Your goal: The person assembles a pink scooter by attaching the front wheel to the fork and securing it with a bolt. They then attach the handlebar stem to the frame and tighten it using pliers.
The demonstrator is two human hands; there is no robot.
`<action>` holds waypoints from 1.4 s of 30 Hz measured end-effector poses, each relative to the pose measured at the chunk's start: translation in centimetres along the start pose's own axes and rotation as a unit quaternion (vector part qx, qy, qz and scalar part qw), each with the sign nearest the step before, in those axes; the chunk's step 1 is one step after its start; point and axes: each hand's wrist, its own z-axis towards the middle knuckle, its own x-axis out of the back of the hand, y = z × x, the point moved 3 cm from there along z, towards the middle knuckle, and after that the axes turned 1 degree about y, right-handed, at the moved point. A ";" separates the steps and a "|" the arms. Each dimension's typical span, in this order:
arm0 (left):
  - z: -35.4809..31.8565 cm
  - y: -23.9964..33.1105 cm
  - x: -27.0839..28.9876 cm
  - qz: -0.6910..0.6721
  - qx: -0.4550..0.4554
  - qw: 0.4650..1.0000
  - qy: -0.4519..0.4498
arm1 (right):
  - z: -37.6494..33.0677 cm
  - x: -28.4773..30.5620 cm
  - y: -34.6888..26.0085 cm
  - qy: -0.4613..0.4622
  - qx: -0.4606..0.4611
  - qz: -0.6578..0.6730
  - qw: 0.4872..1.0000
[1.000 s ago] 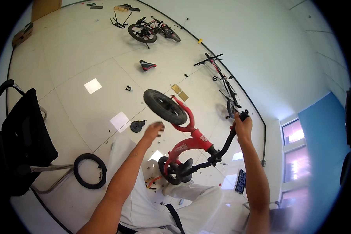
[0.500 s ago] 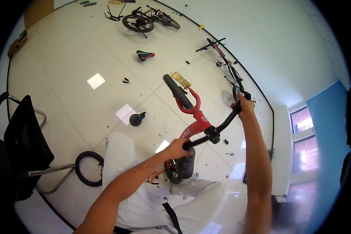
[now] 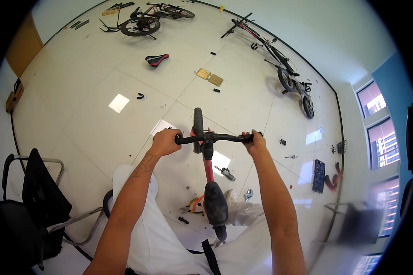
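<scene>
Small red balance bike [image 3: 208, 172], upright on the white floor [image 3: 101, 133] directly before the seated person. Its black saddle [image 3: 214, 204] lies nearest the person; beyond it, the black handlebar [image 3: 211, 137]. Left hand [image 3: 164, 142], fingers closed round the left grip; right hand [image 3: 253, 142], fingers closed round the right grip. Beyond the handlebar, the front wheel [image 3: 198, 123]. Farther off, a loose black-and-red seat [image 3: 157, 59] and two other bicycles [image 3: 147, 20].

Your single head-worn fisheye camera looks steeply down and forward from above your hands. It sits close over the handlebar [image 3: 214, 137] and saddle [image 3: 215, 204]. Beyond these, the tiled floor [image 3: 96, 123] curves away toward the far wall [image 3: 307, 27].
</scene>
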 end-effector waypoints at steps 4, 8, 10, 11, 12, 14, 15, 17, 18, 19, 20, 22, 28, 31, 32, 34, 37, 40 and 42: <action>1.7 -1.5 -3.8 0.037 -0.017 0.999 -0.010 | 2.7 3.7 3.1 0.031 -0.020 0.045 0.998; 2.4 -0.7 -5.5 0.042 -0.006 0.999 -0.022 | 4.3 5.9 4.2 0.022 0.031 0.050 0.998; 3.1 -0.7 -5.3 0.093 -0.012 0.996 -0.012 | 3.2 5.3 4.0 0.012 0.026 -0.025 0.999; 3.6 -1.7 -5.7 0.102 -0.018 0.995 0.001 | 3.6 6.0 5.0 0.023 0.020 -0.024 0.999; 3.8 -1.0 -5.5 0.121 -0.025 0.988 0.091 | 3.8 7.0 5.5 0.037 0.019 -0.021 0.999; 4.2 0.7 -5.1 0.149 -0.039 0.950 0.270 | 2.8 7.8 6.7 0.117 0.032 -0.004 0.993; 4.4 1.1 -5.1 0.106 -0.030 0.955 0.276 | 3.0 8.7 7.5 0.125 0.031 0.013 0.992; 4.6 0.6 -6.2 0.024 -0.013 0.944 0.329 | 3.4 9.7 8.2 0.146 0.037 0.075 0.986; 3.9 0.5 -7.8 -0.027 0.031 0.941 0.335 | 3.7 9.9 8.1 0.156 0.043 0.119 0.980; 2.9 0.4 -10.1 -0.059 0.105 0.947 0.297 | 4.1 10.1 7.7 0.177 0.096 0.111 0.973; 2.0 -3.5 -14.0 -0.154 0.100 0.958 0.218 | 4.1 9.2 7.4 0.168 0.103 0.089 0.976; -3.1 -1.1 -21.1 -0.141 0.153 0.976 0.069 | 5.1 9.8 6.5 0.174 0.121 0.040 0.976; -5.8 13.0 -29.8 -0.122 0.346 0.930 0.034 | 8.2 10.3 2.7 0.164 0.372 -0.294 0.865; -2.7 12.6 -32.3 -0.037 0.394 0.913 0.104 | 9.1 8.7 3.1 0.170 0.411 -0.286 0.849; -1.3 12.4 -32.7 -0.007 0.394 0.912 0.117 | 9.7 8.5 3.1 0.178 0.417 -0.281 0.846; 1.6 11.2 -32.3 -0.024 0.408 0.908 0.096 | 10.2 7.1 2.6 0.175 0.403 -0.301 0.847; 5.4 9.7 -30.9 -0.103 0.400 0.909 0.052 | 12.4 5.9 1.8 0.137 0.408 -0.337 0.837; 8.5 7.0 -33.0 -0.182 0.323 0.927 0.052 | 13.8 4.7 -1.2 0.070 0.458 -0.426 0.777; 10.8 7.0 -33.4 -0.197 0.307 0.930 0.043 | 14.7 4.4 -3.3 0.032 0.419 -0.490 0.764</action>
